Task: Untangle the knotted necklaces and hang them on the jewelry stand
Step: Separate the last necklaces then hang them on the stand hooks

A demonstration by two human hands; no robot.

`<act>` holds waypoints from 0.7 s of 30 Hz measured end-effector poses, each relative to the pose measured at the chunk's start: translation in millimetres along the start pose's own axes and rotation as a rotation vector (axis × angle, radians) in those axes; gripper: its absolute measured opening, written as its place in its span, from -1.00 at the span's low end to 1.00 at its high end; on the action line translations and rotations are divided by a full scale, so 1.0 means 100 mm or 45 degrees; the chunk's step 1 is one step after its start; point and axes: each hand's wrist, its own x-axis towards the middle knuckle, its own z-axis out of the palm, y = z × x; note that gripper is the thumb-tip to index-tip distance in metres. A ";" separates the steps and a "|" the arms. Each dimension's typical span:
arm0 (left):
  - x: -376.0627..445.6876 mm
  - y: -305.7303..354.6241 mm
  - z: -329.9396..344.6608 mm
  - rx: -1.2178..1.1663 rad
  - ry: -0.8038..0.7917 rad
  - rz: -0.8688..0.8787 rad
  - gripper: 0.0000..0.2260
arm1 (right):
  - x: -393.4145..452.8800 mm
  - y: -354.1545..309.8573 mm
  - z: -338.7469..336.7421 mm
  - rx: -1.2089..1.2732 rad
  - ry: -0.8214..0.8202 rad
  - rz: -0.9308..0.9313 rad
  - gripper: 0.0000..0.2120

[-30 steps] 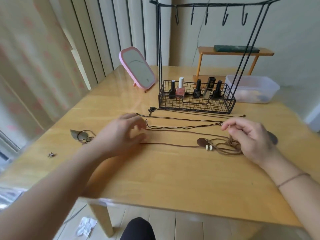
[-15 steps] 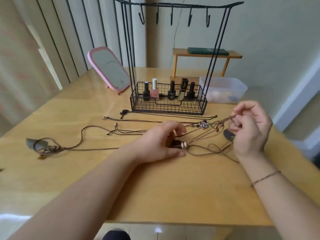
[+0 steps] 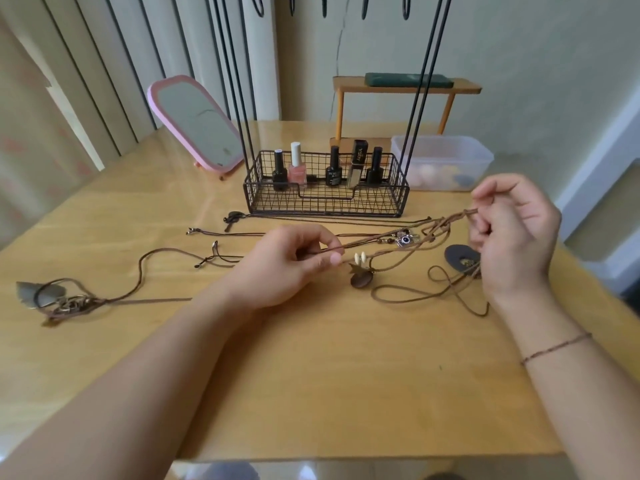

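Head view shows the left hand [image 3: 277, 265] pinching brown necklace cords [image 3: 398, 252] above the tabletop [image 3: 311, 375], while the right hand [image 3: 512, 233] pinches their raised end; its grip is clamped. Behind stands the jewelry stand [image 3: 325, 188].

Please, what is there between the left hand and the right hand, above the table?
In the head view, brown cords stretch from the left hand to the right hand, with a small metal charm and a shell-and-disc pendant hanging between.

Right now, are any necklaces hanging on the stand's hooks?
None visible. The hooks are cut off by the frame top; no cord hangs below them. Cords remain tangled between both hands.
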 end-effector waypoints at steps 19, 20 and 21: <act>-0.03 0.15 0.34 0.672 0.118 0.057 -0.79 | 0.00 -0.04 -0.04 -0.571 -0.122 0.070 -0.73; -0.03 0.15 0.33 0.660 0.128 0.037 -0.80 | -0.02 -0.05 -0.04 -0.650 -0.238 0.029 -0.76; -0.04 0.14 0.32 0.638 0.126 0.022 -0.83 | -0.04 -0.07 -0.05 -0.721 -0.387 -0.017 -0.80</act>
